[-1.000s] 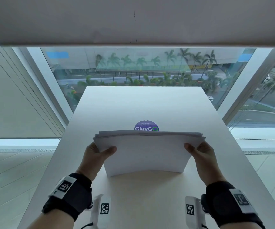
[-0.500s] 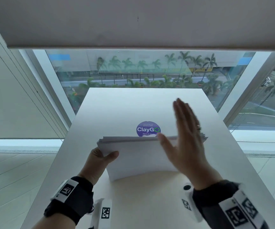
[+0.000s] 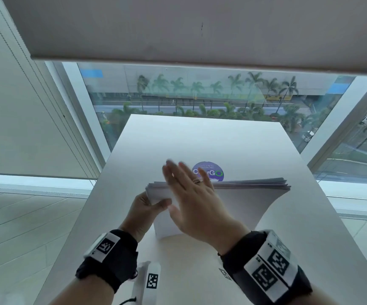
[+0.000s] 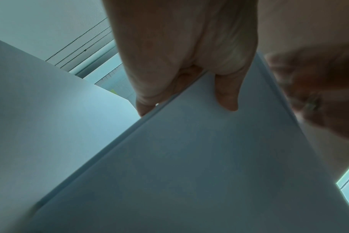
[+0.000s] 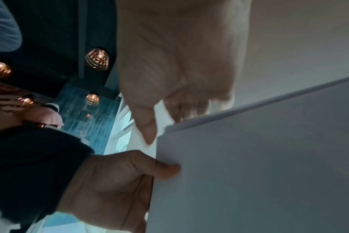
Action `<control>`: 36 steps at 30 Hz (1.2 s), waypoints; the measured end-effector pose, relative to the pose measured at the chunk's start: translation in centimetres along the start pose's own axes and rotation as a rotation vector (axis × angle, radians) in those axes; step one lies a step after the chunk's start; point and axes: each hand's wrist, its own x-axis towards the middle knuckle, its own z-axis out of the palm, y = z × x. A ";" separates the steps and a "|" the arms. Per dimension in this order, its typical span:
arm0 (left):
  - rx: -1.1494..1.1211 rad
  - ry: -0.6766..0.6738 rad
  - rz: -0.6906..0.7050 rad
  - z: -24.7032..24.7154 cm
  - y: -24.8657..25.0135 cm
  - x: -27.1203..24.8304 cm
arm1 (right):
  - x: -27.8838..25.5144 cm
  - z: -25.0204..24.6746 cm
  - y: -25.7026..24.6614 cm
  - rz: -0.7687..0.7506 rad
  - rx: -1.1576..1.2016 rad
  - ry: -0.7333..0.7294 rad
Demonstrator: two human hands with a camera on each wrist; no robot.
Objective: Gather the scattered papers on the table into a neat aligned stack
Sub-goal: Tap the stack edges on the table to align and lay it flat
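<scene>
A stack of white papers point(image 3: 244, 201) stands on its lower edge on the white table point(image 3: 200, 139), its top edges slightly fanned. My left hand point(image 3: 149, 203) pinches the stack's left edge, thumb on the near face. My right hand point(image 3: 189, 194) is flat, fingers straight and blurred, held over the stack's top left part just in front of the near face. The left wrist view shows the left hand point(image 4: 185, 94) gripping the papers point(image 4: 189, 157) from the edge. In the right wrist view, the right hand point(image 5: 165, 119) is spread above the papers' corner point(image 5: 249, 157).
A round purple sticker point(image 3: 211, 172) lies on the table just behind the stack. The table's far edge meets a window point(image 3: 200, 95) over a street. Floor drops off on both sides of the narrow table.
My right hand let go of the stack's right edge, rose flat, and swept left across the stack toward its left top. The left hand kept its hold.
</scene>
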 end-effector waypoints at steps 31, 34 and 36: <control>0.003 0.024 -0.006 0.5 0.2 -0.5 | -4.2 -2.1 10.2 0.432 -0.101 -0.141; -0.001 0.023 -0.021 0.5 0.2 -0.6 | -6.0 -3.1 13.8 0.535 -0.033 -0.108; 0.006 0.028 -0.027 0.4 0.1 -0.5 | -7.4 -3.3 16.0 0.614 0.307 -0.007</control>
